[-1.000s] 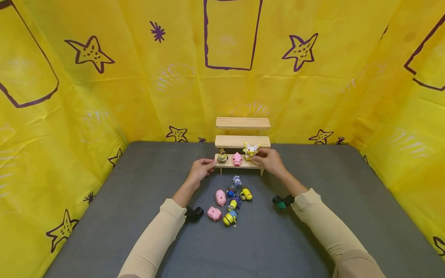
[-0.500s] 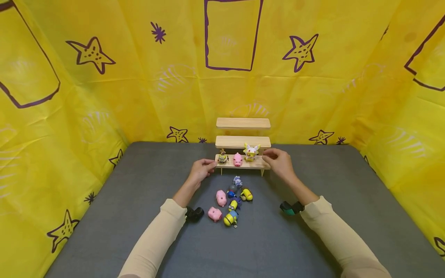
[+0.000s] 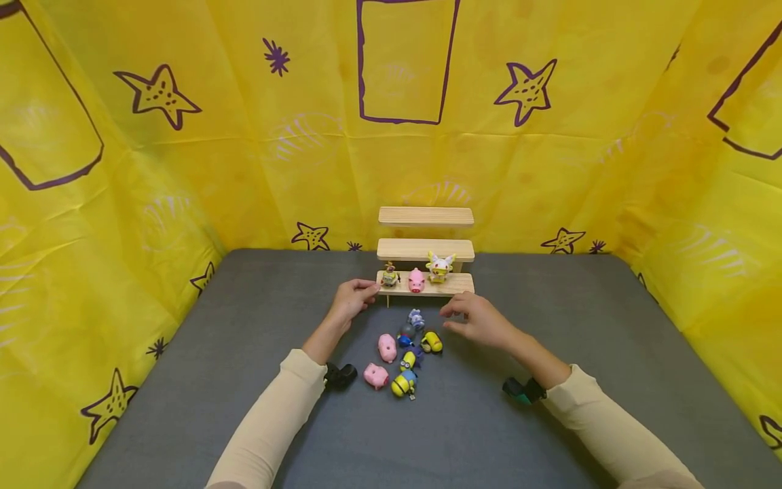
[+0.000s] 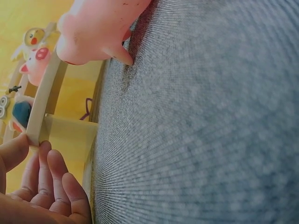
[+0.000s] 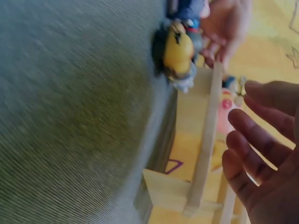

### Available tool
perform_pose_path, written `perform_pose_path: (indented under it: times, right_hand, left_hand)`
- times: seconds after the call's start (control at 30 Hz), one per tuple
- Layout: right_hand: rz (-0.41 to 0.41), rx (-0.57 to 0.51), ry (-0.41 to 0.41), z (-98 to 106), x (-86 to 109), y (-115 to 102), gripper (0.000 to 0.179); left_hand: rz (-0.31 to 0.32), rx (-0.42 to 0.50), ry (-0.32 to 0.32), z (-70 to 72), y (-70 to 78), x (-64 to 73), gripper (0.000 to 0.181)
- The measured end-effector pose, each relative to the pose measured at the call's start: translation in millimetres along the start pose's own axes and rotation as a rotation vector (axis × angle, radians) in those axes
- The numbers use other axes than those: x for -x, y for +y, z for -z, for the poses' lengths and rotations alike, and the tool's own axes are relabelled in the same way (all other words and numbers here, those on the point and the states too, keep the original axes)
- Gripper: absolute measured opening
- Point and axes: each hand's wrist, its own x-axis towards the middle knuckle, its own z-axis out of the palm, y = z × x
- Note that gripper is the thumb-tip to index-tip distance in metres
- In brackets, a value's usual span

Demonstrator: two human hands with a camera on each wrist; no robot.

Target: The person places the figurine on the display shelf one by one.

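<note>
My left hand [image 3: 353, 300] pinches the left end of the bottom tier of a wooden three-tier stand [image 3: 455, 284] between thumb and fingers, as the left wrist view also shows. On that tier, from left to right, stand a small minion figure [image 3: 389, 276], a pink pig [image 3: 417, 280] and a white-and-yellow eared figure [image 3: 439, 267]. My right hand [image 3: 479, 320] hovers in front of the tier's right end, fingers loosely bent and holding nothing. Nearest to it lie a yellow figure [image 3: 432, 341] and a bluish-white figure [image 3: 416, 318].
More toys lie on the grey tabletop [image 3: 476, 428]: two pink pigs, one pig [image 3: 387, 348] behind the other pig [image 3: 375, 375], a grey-and-blue figure [image 3: 406, 334] and two minions, one a larger minion [image 3: 404, 384]. Yellow patterned cloth [image 3: 391, 163] walls in the table.
My right hand has let go of the white-and-yellow figure, which stays on the bottom tier. It drew away to the right, then came down toward the loose toys. My left hand has stayed put.
</note>
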Motion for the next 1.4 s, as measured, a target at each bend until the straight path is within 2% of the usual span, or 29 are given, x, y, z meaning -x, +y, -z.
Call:
perform_pose_path:
  times: [0.13, 0.3, 0.6, 1.07, 1.4]
  right_hand:
    - [0.087, 0.086, -0.089, -8, 3.1, -2, 0.019]
    - [0.145, 0.113, -0.149, -14, 4.2, -4, 0.024]
    - [0.119, 0.117, -0.219, -23, 5.2, -7, 0.029]
    - [0.182, 0.157, -0.175, -30, 3.2, -5, 0.032]
    - [0.100, 0.141, -0.180, -30, 1.0, -6, 0.029]
  left_hand:
    - [-0.008, 0.000, 0.004, 0.5, -0.8, -0.3, 0.029]
    - [-0.010, -0.001, 0.005, 0.4, -0.7, 0.3, 0.029]
    - [-0.004, -0.001, 0.002, 0.3, -0.8, 0.8, 0.029]
    - [-0.010, -0.002, 0.000, 0.9, 0.1, -0.5, 0.029]
    - [0.005, -0.007, 0.001, 0.8, 0.6, 0.6, 0.029]
